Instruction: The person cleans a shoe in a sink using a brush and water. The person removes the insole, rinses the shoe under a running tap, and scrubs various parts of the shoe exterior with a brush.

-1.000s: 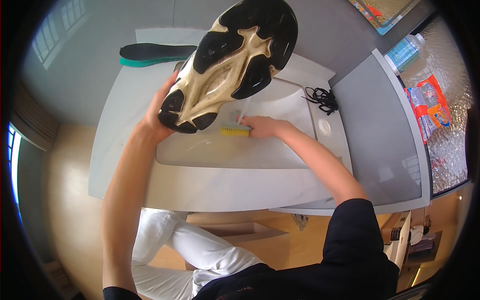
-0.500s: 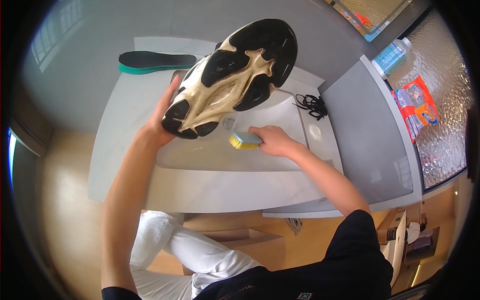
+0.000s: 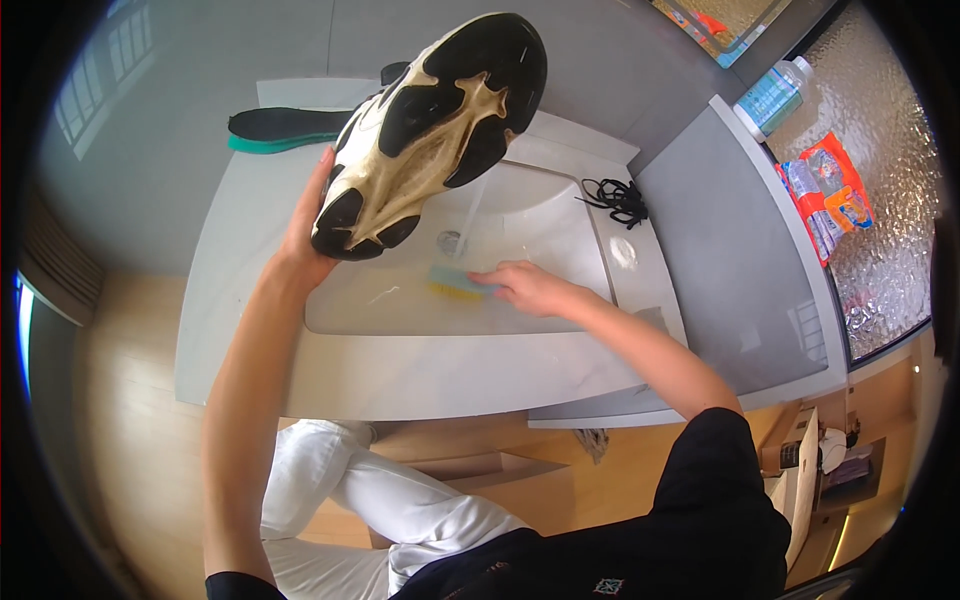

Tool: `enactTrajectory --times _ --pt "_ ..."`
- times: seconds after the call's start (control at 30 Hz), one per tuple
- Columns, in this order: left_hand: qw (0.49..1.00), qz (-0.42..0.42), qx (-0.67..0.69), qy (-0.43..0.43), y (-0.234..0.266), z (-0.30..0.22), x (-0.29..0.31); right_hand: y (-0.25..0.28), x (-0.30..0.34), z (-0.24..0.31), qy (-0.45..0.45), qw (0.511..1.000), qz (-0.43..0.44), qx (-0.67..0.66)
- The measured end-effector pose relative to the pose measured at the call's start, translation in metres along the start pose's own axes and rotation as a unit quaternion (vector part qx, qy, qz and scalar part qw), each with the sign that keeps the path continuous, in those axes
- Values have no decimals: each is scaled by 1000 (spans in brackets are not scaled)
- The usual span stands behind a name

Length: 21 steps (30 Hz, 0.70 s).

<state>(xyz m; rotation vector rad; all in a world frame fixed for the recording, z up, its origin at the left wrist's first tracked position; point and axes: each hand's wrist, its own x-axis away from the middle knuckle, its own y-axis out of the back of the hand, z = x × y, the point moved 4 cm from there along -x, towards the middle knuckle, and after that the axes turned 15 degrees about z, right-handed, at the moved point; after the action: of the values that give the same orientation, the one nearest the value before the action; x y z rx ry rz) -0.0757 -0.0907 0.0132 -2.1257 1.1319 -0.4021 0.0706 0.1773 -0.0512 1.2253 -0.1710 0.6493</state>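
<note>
A white and black sneaker (image 3: 405, 150) is raised over the left side of the sink, its worn sole facing me and its toe pointing up and right. My left hand (image 3: 306, 240) grips it by the heel end. Low over the washbasin (image 3: 570, 240), my right hand (image 3: 530, 288) is closed on a scrub brush (image 3: 452, 280) with a pale blue back and yellow bristles. The brush looks faded, as if dipped in the cloudy water. Between shoe and brush there is a gap. A thin stream of water seems to fall near the drain (image 3: 449, 242).
A black and teal insole (image 3: 285, 128) lies on the counter at the back left. Black shoelaces (image 3: 617, 203) sit at the basin's right edge. On the right ledge are a bottle (image 3: 772, 97) and an orange and clear plastic bag (image 3: 828, 200). A grey partition (image 3: 735, 260) borders the counter.
My right hand has lowered the brush and shifted it left, into the cloudy water. The sneaker has moved up and left in the picture, still in my left hand.
</note>
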Motion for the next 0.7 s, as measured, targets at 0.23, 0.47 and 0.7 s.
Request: enactTrajectory --times 0.23,0.47,0.7 --pt "1000 -8 13 -26 -5 -3 3 -9 -5 -12 -50 993 20 -104" --pt "999 -37 -6 -39 0 2 3 6 17 -6 -24 992 48 -113" --pt "989 -75 -114 -63 18 1 6 57 54 37 -128 981 16 -145"
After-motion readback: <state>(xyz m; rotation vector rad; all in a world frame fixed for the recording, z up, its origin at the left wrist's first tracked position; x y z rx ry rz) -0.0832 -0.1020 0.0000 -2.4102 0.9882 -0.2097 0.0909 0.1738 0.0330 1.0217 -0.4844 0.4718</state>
